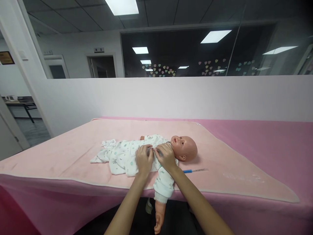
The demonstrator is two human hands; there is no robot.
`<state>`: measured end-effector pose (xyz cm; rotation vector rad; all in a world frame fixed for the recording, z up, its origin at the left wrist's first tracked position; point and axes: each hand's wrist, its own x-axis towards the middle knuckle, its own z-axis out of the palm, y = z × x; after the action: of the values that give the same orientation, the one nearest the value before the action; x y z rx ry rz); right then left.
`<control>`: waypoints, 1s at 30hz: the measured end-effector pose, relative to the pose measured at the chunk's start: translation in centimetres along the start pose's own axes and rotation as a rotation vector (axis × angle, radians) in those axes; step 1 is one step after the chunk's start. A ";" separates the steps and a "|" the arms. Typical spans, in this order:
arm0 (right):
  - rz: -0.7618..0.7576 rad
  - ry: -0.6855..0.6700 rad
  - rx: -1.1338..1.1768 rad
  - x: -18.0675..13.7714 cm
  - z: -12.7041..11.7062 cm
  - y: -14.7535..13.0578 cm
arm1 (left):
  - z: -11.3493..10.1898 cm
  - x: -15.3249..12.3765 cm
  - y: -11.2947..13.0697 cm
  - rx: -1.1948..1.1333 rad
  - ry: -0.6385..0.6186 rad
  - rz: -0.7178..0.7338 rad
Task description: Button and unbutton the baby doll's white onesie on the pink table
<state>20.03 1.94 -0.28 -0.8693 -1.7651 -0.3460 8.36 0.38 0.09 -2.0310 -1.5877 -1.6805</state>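
A baby doll (184, 148) lies on its back with its head to the right. It wears a white printed baby outfit (123, 156), and one sleeved arm (163, 186) hangs over the near table edge. Over the doll's chest, my left hand (144, 160) and my right hand (167, 157) are close together with fingers pinched. Between the fingertips runs a thin white tie (153, 148), which looks like part of the outfit. Its exact ends are hidden by my fingers.
Beneath the doll is a peach blanket (70, 150) on a pink table cover (276, 143). A slim stick with a blue handle (187, 171) lies near my right forearm. Behind the table stands a low white wall (186, 98) with glass above it.
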 end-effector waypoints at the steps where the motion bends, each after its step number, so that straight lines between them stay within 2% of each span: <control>1: 0.001 0.005 0.001 0.0 0.0 0.0 | 0.0 0.0 0.0 0.006 0.011 -0.003; 5: 0.030 0.026 0.003 0.0 -0.1 0.1 | -0.2 0.2 -0.2 0.059 0.096 -0.055; 10: 0.073 0.055 0.032 -0.1 0.1 0.3 | -1.4 0.3 -1.0 0.077 0.199 -0.217; 13: 0.084 0.053 0.042 -0.1 0.2 0.4 | -2.3 0.2 -1.9 0.107 0.145 -0.241; 16: 0.089 0.052 0.047 -0.1 0.3 0.4 | -3.0 -0.1 -2.6 0.150 0.025 -0.184; 18: 0.095 0.051 0.050 -0.1 0.3 0.4 | -3.2 -0.3 -2.8 0.168 -0.011 -0.162; 30: 0.111 0.064 0.038 0.0 0.2 0.3 | -3.3 -0.6 -2.6 0.041 0.033 -0.146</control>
<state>20.06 2.29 -0.38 -0.9155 -1.6517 -0.2640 4.24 -0.78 -0.36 -1.8998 -1.7838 -1.7022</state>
